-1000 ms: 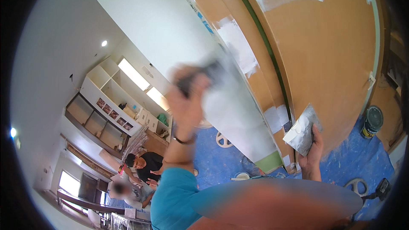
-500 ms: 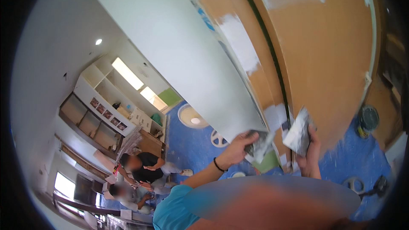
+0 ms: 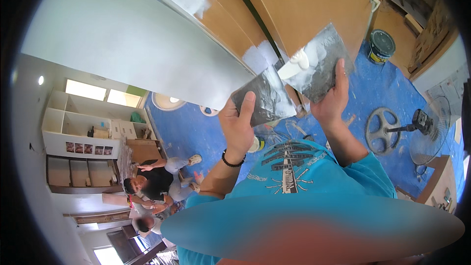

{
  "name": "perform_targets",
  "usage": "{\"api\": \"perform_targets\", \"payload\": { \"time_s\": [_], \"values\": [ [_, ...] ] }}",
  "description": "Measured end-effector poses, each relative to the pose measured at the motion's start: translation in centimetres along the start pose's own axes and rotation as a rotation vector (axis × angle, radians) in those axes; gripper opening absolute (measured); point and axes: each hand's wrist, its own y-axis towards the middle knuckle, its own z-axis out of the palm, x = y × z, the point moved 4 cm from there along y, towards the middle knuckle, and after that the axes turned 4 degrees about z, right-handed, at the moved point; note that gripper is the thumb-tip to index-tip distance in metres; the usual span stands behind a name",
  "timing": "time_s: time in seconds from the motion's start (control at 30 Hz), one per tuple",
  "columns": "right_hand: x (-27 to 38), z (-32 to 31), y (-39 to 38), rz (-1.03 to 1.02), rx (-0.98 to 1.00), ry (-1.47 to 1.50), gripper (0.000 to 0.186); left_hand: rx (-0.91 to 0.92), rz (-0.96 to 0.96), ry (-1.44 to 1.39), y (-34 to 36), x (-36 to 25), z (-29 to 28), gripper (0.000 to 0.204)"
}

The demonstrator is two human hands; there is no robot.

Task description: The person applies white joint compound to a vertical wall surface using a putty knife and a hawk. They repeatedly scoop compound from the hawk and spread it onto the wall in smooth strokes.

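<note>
My left hand (image 3: 235, 118) grips a dark square putty blade (image 3: 265, 98) streaked with white filler. My right hand (image 3: 328, 93) holds another square metal plate (image 3: 314, 68), smeared white, with a blob of cream filler (image 3: 295, 65) on its left part. The two plates meet edge to edge in front of me, near the center. Beyond them is an orange-tan panel (image 3: 304, 0) with a dark green strip and white patches, beside a long pale board (image 3: 122, 44).
A paint tub (image 3: 381, 49) stands on blue sheeting (image 3: 176, 122) at the right, near a standing fan (image 3: 424, 127). Two co-workers (image 3: 152, 181) are low down at lower left. Shelving (image 3: 78, 118) lines the room's left side, and a wheel-shaped base (image 3: 382, 130) lies nearby.
My left blade has come down from the pale board and now meets the plate in my right hand, both held more centrally. The view has shifted, showing more floor and my shirt.
</note>
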Motion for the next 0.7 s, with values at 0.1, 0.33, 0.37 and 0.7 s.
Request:
{"api": "perform_targets", "payload": {
  "time_s": [0.1,0.33,0.37,0.7],
  "values": [
    [0.2,0.2,-0.2,0.002,-0.004,-0.002,0.043,-0.026,0.038,0.005,0.0,0.3,-0.4,0.023],
    [0.8,-0.7,-0.5,-0.006,0.033,-0.011,0.042,-0.006,0.056,0.004,0.2,0.6,-1.0,0.023],
    [0.9,-0.7,-0.6,-0.015,0.02,-0.042,0.042,0.023,0.061,-0.01,0.1,0.5,-0.8,0.023],
    [0.8,-1.5,-0.9,0.007,-0.018,-0.071,0.042,0.02,0.033,0.083,-0.5,1.0,-0.6,0.023]
  ]
}}
